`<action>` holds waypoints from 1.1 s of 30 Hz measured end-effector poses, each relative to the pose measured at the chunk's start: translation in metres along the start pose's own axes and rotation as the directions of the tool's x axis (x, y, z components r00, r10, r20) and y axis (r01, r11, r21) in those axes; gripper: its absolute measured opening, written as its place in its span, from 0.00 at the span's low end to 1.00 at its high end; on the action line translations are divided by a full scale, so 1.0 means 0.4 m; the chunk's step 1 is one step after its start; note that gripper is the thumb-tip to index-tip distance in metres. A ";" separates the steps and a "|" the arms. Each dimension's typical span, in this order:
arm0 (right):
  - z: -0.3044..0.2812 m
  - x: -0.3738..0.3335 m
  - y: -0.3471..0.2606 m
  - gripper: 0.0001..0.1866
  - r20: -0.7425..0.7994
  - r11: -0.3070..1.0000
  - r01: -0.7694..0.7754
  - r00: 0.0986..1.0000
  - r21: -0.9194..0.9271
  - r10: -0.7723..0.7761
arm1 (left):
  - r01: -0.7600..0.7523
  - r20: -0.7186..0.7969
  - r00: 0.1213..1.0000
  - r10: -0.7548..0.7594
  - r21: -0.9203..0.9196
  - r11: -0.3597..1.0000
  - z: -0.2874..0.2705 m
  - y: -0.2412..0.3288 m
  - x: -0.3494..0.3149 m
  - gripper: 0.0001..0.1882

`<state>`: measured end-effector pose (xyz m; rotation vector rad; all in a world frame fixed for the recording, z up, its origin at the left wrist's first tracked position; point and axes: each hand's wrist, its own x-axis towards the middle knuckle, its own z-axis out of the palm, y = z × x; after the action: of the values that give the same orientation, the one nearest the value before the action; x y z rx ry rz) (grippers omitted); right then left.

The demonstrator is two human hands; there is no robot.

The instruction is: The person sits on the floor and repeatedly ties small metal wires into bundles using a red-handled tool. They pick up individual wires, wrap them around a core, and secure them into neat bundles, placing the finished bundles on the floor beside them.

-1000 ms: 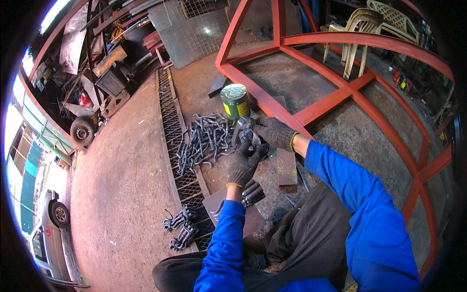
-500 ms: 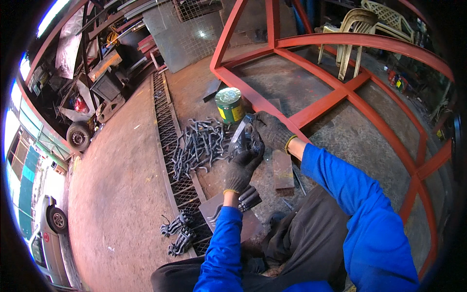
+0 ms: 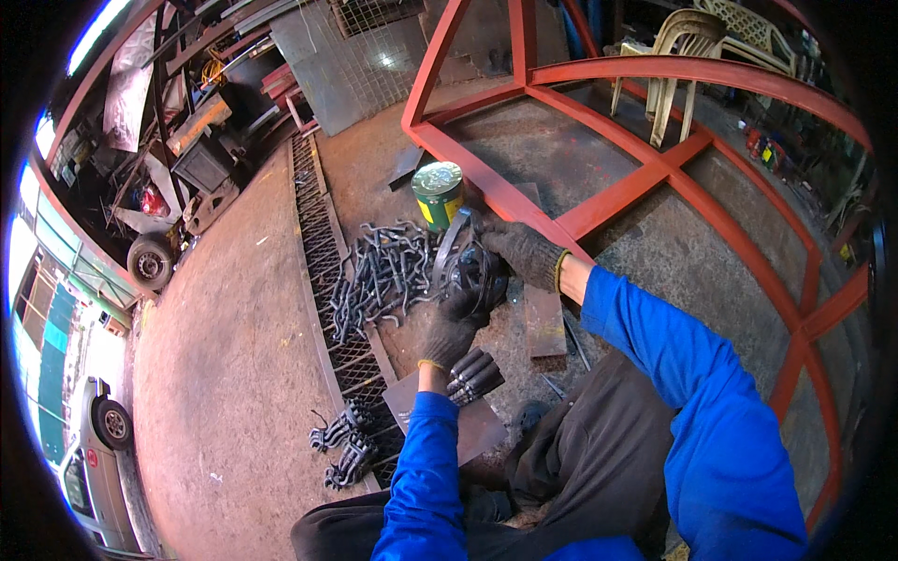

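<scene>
Both my hands wear dark grey knit gloves with yellow cuffs. Between them is a dark, glossy bundle (image 3: 468, 268), its kind unclear, with a thin grey strip (image 3: 449, 241) curving up from it in a loop. My left hand (image 3: 451, 335) is closed around its lower side. From the upper right, my right hand (image 3: 526, 252) grips it, fingertips partly hidden. Left of the hands lies a heap of bent metal rods (image 3: 385, 276). Just below my left hand, a group of dark rods (image 3: 475, 376) rests on a flat metal plate (image 3: 458, 435).
A green can (image 3: 438, 194) stands beyond the hands. Red steel framing (image 3: 617, 210) spans the right side. A floor grating (image 3: 323, 252) runs past the rod heap, with tied rod bundles (image 3: 346, 444) nearby. A rusty metal block (image 3: 544, 323) lies right of the hands.
The grey strip has gone from nearly straight to a curved loop. My left hand has shifted slightly down and left, and my right hand slightly left, turning the dark bundle.
</scene>
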<state>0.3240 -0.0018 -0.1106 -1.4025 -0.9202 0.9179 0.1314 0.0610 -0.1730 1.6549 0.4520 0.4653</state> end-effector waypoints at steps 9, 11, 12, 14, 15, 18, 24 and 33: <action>0.059 -0.071 -0.135 0.20 0.094 0.932 0.017 0.995 -0.363 0.018 | 0.052 -0.087 0.990 -0.107 -0.481 0.875 -0.044 -0.013 -0.015 0.28; 0.054 -0.073 -0.132 0.21 0.108 0.835 0.038 0.994 -0.549 0.026 | 0.098 -0.097 0.979 -0.181 -0.555 0.826 -0.031 0.017 -0.026 0.25; 0.054 -0.069 -0.124 0.22 0.151 0.790 0.095 0.989 -0.606 -0.004 | 0.116 -0.091 0.975 -0.204 -0.574 0.811 -0.039 0.014 -0.025 0.24; 0.052 -0.058 -0.101 0.23 0.239 0.680 0.210 0.970 -0.702 -0.053 | 0.151 -0.077 0.965 -0.249 -0.612 0.776 -0.067 0.003 -0.021 0.21; 0.055 -0.060 -0.107 0.25 0.274 0.658 0.196 0.962 -0.727 0.017 | 0.159 -0.085 0.963 -0.254 -0.580 0.799 -0.072 0.010 -0.029 0.19; 0.066 -0.070 -0.131 0.28 0.349 0.596 0.176 0.918 -0.783 0.187 | 0.186 -0.051 0.968 -0.244 -0.505 0.843 -0.094 -0.009 -0.037 0.18; 0.121 -0.105 -0.124 0.24 0.402 0.602 0.136 0.853 -0.787 0.333 | 0.279 0.004 0.954 -0.300 -0.379 0.882 -0.110 -0.075 -0.053 0.17; 0.088 -0.203 0.104 0.24 0.418 0.797 0.194 0.905 -0.572 0.079 | 0.136 -0.003 0.984 -0.176 0.647 0.750 -0.040 -0.083 -0.119 0.19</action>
<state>0.2611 -0.0642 -0.1519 -1.7225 -1.6978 0.9401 0.0817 0.0529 -0.2062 2.2691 0.7627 0.1247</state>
